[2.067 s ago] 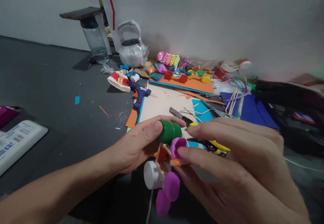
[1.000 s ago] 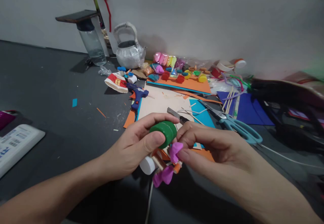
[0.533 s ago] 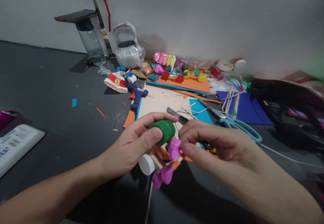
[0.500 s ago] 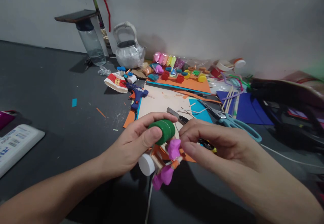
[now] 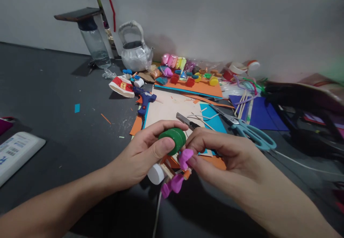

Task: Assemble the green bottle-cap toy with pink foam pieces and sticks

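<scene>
My left hand [image 5: 145,144] is closed around a small handmade model, its thumb and fingers gripping the green bottle caps [image 5: 174,140]. Below them the model has a white round cap [image 5: 156,174], wooden sticks [image 5: 168,170] and an orange bit [image 5: 187,174]. Lower pink clay pieces [image 5: 176,183] hang at its near end. At the model's right side, my right hand [image 5: 215,152] has thumb and fingers pinched on an upper pink clay piece [image 5: 185,158]. The fingertips partly hide where this piece meets the sticks.
Beyond the hands lie a utility knife [image 5: 185,119], scissors [image 5: 249,134] and a blue glue gun [image 5: 145,101] on coloured sheets. Farther back are a kettle [image 5: 135,55], a bottle [image 5: 95,46] and several clay pieces [image 5: 174,61]. A white package [image 5: 20,155] lies at left.
My right hand has moved slightly left, closing its fingertips on the upper pink clay piece, which has tilted. My left hand keeps its hold on the green caps.
</scene>
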{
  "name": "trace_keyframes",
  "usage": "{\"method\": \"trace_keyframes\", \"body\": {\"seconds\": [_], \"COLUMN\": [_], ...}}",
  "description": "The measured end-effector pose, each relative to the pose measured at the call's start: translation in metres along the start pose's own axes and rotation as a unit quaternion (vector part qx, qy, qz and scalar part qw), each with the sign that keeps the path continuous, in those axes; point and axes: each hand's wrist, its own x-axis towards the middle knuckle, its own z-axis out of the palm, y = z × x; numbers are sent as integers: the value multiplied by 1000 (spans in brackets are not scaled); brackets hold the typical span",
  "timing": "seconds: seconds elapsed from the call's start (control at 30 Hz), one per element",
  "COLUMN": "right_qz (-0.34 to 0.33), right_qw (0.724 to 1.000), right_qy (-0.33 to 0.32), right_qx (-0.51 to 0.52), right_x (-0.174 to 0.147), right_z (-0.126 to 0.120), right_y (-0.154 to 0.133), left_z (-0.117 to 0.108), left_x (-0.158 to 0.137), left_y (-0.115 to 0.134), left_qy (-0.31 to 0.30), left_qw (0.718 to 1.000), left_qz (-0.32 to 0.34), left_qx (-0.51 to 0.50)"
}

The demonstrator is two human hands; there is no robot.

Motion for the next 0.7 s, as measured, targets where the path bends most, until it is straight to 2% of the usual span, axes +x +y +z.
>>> {"method": "trace_keyframes", "body": {"seconds": [0.17, 0.27, 0.37, 0.47, 0.7], "right_qz": [-9, -16, -59, -100, -142], "right_qw": [1000, 999, 994, 990, 979], "right_qy": [7, 50, 88, 88, 83], "right_qx": [-11, -8, -27, -54, -117], "right_x": [-2, -4, -5, -5, -3], "right_z": [-3, -8, -8, -4, 0], "right_y": [-2, -1, 2, 4, 0], "left_z": [-3, -4, -4, -2, 2], "left_x": [1, 2, 3, 4, 3], "left_y": [-4, -8, -12, -14, -13], "left_qy": [-2, -8, -24, -35, -27], "left_qw": [1000, 997, 993, 991, 989], "left_qz": [-23, -49, -66, -58, -76], "left_qx": [-7, -55, -94, -114, -124]}}
